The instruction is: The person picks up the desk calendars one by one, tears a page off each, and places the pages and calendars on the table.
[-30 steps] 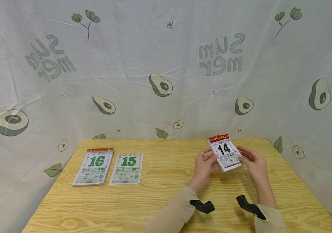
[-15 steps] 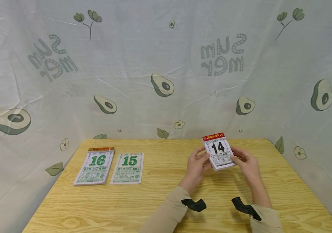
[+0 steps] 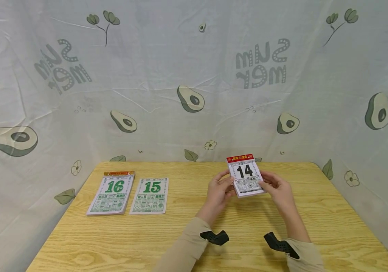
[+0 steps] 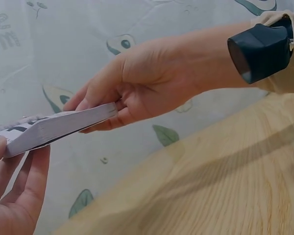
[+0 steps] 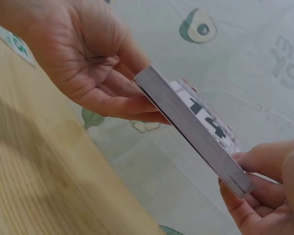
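Observation:
A thick tear-off calendar pad showing a black 14 under a red header is held up above the table. My left hand pinches its left edge, thumb on the front and fingers behind. On the opposite edge my right hand grips it the same way near the lower corner. Both wrist views show the thick block of pages tilted between the two hands. In the right wrist view the printed face is seen at a slant, with the right hand's fingers partly under the pad.
To the left on the wooden table lies a second calendar pad with a green 16. Beside it lies a single calendar sheet with a green 15. A pale printed curtain with avocados hangs around the table's back and sides.
Both hands have carried the pad with the 14 to the left over the table, and it stands straighter now. The 16 pad and 15 sheet have stayed in place.

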The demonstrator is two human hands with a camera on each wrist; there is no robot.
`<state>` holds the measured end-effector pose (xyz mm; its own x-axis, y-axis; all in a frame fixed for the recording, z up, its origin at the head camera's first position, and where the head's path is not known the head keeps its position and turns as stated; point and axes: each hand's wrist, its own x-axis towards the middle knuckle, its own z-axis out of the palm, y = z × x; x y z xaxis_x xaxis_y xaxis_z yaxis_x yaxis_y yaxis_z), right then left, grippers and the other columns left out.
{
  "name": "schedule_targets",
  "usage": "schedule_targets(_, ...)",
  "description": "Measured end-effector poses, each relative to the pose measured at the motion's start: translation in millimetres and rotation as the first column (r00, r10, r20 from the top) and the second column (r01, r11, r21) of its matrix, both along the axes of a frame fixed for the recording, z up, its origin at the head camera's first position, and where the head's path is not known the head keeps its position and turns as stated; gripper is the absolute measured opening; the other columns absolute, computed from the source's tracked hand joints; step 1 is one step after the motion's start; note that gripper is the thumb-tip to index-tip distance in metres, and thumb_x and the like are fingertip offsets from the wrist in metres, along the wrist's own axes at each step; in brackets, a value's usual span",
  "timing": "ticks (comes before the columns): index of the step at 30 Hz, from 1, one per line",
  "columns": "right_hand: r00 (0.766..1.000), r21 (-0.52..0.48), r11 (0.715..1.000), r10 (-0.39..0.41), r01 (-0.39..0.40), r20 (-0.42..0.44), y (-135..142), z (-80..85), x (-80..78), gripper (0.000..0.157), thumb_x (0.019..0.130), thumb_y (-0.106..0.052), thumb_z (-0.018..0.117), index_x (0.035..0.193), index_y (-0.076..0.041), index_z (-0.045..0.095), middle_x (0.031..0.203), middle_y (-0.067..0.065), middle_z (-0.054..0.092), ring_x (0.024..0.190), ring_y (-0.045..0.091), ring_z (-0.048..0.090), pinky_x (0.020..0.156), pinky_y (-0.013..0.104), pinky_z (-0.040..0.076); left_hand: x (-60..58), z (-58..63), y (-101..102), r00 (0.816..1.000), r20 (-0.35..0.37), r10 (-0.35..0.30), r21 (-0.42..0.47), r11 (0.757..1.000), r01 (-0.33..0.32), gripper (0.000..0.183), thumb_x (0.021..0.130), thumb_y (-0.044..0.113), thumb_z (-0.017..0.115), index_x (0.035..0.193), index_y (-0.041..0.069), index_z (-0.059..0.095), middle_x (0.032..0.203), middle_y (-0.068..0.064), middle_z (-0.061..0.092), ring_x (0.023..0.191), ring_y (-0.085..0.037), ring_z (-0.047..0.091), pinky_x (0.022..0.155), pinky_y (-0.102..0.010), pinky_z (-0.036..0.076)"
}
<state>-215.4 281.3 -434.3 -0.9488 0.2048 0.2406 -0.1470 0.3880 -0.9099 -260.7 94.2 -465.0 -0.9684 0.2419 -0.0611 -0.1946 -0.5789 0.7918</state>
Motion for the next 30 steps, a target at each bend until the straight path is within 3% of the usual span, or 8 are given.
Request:
schedule_targets(4, 1.000, -0.016, 1.000, 0.005, -0.005, 0.011, -8, 1.6, 0.7, 0.042, 0.093, -0.013, 0.065, 0.132, 0.001, 0.057, 0.131, 0.023, 0.058, 0.092, -0.012, 0.054, 0.077, 0.008, 0.048, -0.4, 0.6, -8, 1.000, -0.008, -0.001, -0.026, 1.000, 0.001, 0.035, 0.094, 0.005, 0.061, 0.128, 0.009, 0.060, 0.092, -0.002, 0.073, 0.071, -0.012, 0.069, 0.061, -0.028, 0.055)
schedule_targets(15, 1.000, -0.029, 1.000, 0.003, -0.003, 0.023, -27, 4.8, 0.8, 0.042, 0.092, -0.014, 0.067, 0.131, 0.000, 0.058, 0.130, 0.022, 0.060, 0.092, -0.009, 0.054, 0.076, 0.008, 0.048, -3.8, 5.8, -30, 1.000, -0.007, -0.017, -0.076, 0.997, 0.017, 0.031, 0.098, 0.011, 0.056, 0.129, 0.008, 0.058, 0.098, -0.008, 0.071, 0.070, -0.012, 0.069, 0.058, -0.025, 0.056)
schedule_targets(26, 0.999, -0.061, 0.997, 0.044, -0.043, 0.013, -45, 7.2, 1.3, 0.044, 0.090, -0.011, 0.069, 0.131, 0.002, 0.057, 0.128, 0.023, 0.061, 0.093, -0.006, 0.057, 0.079, 0.009, 0.050, -13.5, 9.6, -54, 0.996, -0.055, -0.067, -0.154, 0.986, 0.058, 0.030, 0.099, 0.008, 0.052, 0.129, 0.005, 0.055, 0.094, -0.005, 0.070, 0.073, -0.015, 0.069, 0.063, -0.029, 0.057)
schedule_targets(30, 0.998, -0.029, 0.997, 0.066, -0.066, 0.007, -51, 6.7, 2.2, 0.045, 0.090, -0.011, 0.069, 0.132, 0.001, 0.057, 0.128, 0.022, 0.061, 0.098, 0.002, 0.060, 0.079, 0.009, 0.050, -17.2, 10.4, -62, 0.994, -0.087, -0.072, -0.184, 0.981, 0.055, 0.030, 0.099, 0.006, 0.051, 0.129, 0.002, 0.054, 0.095, -0.005, 0.070, 0.073, -0.014, 0.069, 0.064, -0.029, 0.057)
